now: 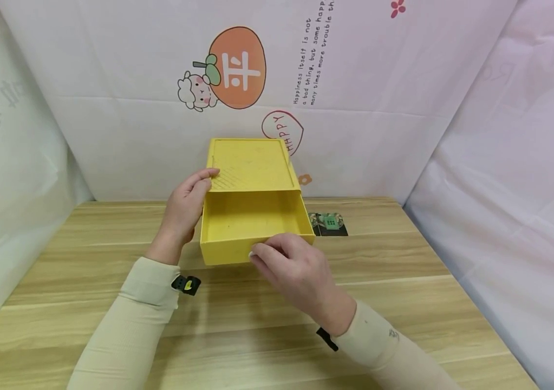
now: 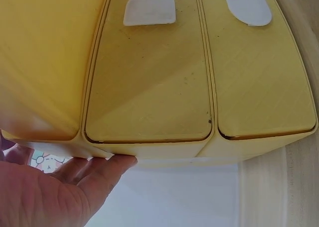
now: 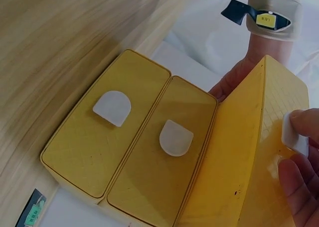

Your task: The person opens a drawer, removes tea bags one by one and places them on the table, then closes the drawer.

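Note:
A yellow three-drawer storage box [image 1: 252, 160] stands near the back of the table. Its top drawer [image 1: 228, 253] is pulled well out, and the part of its inside that shows holds nothing. My right hand [image 1: 301, 273] pinches the white tab handle [image 3: 294, 137] on that drawer's front between thumb and fingers. Against the left side of the box rests my left hand [image 1: 184, 208], fingers fairly straight along the wall and one fingertip over the top edge. Below, the middle drawer [image 2: 149, 82] and bottom drawer [image 2: 264, 77] are closed, each with a white tab.
Behind the box's right side lies a dark card with a green label [image 1: 331, 222] on the wood-grain table [image 1: 384, 303]. White printed cloth [image 1: 364, 135] hangs at the back, with more cloth at both sides. Each wrist wears a black strap [image 1: 186, 284].

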Demonstrator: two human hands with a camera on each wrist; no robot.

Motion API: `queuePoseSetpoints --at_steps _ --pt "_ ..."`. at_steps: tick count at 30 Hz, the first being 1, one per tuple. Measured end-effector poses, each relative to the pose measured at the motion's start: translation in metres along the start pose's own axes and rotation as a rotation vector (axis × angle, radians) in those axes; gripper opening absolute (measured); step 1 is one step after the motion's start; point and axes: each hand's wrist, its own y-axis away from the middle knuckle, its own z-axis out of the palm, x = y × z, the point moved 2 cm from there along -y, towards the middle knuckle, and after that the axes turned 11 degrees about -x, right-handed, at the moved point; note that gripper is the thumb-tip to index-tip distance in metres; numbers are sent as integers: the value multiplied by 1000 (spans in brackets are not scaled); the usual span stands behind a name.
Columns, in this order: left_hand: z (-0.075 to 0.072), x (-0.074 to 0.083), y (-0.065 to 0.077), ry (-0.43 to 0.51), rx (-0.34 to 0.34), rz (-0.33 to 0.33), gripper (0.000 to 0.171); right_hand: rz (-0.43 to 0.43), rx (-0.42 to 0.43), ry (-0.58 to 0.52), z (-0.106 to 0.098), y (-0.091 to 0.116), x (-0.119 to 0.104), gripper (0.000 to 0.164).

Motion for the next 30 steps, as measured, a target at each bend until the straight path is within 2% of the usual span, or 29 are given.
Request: queuePoseSetpoints --at_steps 14,23,30 --pt "0 1 2 -33 4 -8 44 48 -69 -13 9 -12 14 19" --pt "0 2 2 -17 1 -19 44 72 -76 13 20 -21 26 13" --pt "0 2 2 -8 -4 -24 42 91 -101 3 28 -27 36 16"
